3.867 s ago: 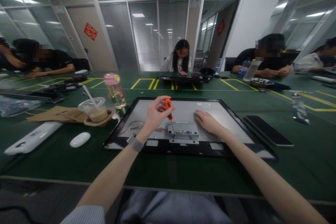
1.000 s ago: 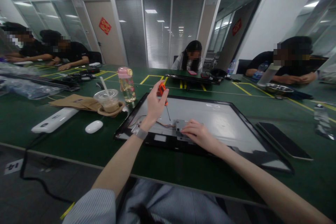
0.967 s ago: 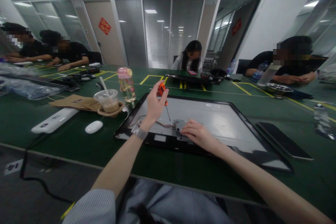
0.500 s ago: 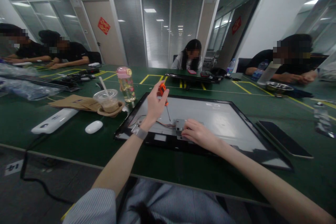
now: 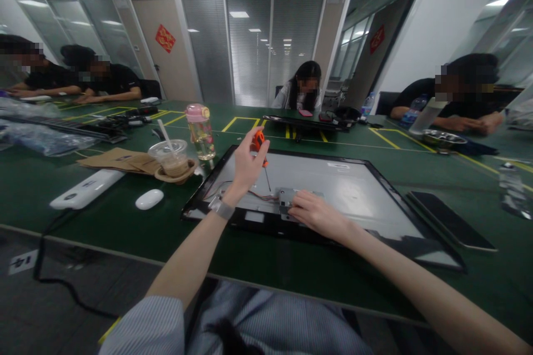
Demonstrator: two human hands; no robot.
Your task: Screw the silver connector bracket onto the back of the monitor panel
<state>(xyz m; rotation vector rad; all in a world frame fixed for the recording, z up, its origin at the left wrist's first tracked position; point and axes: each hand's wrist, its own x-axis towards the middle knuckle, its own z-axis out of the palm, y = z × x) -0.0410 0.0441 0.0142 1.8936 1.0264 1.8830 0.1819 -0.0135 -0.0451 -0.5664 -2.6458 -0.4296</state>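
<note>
My left hand point(image 5: 247, 162) is closed around the orange-and-black handle of a screwdriver point(image 5: 260, 138). Its thin shaft slants down over a flat display panel point(image 5: 353, 183) with a black frame and a pale grey back. On the panel's near part sits a grey metal plate or box point(image 5: 285, 197), with several thin wires point(image 5: 263, 196) running out to the left. My right hand point(image 5: 310, 209) rests at this metal part, its fingers curled and pressed together. What lies under the fingertips is hidden. The screwdriver's tip is apart from the right hand.
Left of the panel are an iced drink cup point(image 5: 170, 158), a pink-lidded bottle point(image 5: 200, 133), a white mouse-shaped case point(image 5: 149, 199) and a long white device point(image 5: 87, 188). A dark phone point(image 5: 452, 221) lies right. Several people sit around the green table point(image 5: 258, 258).
Almost nothing differs. The camera view has shifted very slightly; both hands, the screwdriver and the panel keep their places.
</note>
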